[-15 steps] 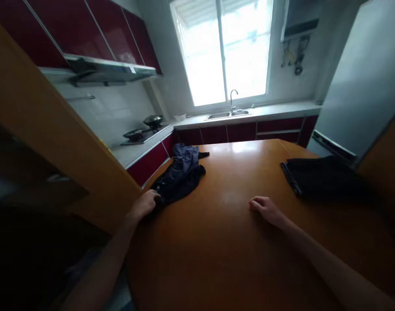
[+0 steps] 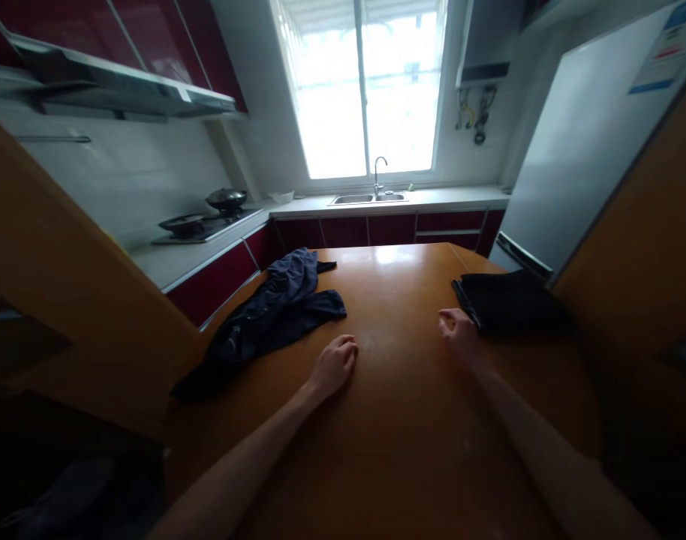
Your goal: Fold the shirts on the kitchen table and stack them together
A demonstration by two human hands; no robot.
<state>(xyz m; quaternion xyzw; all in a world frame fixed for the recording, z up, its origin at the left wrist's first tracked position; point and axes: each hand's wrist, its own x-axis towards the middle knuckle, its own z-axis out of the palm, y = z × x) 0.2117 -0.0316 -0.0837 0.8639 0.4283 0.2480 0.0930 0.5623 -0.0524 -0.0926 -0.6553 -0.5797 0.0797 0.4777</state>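
The fingers of the left hand are loosely curled and hold nothing, at the middle of the brown wooden counter. The fingers of the right hand, to the right, are bent with a small gap between thumb and forefinger, also empty. Just beside the right hand, on its right, lies a folded black cloth garment. Left of the left hand and apart from it, a crumpled dark blue cloth garment spreads along the counter's left side, one end reaching far, the other near. Beyond the far edge stands a silver metal faucet.
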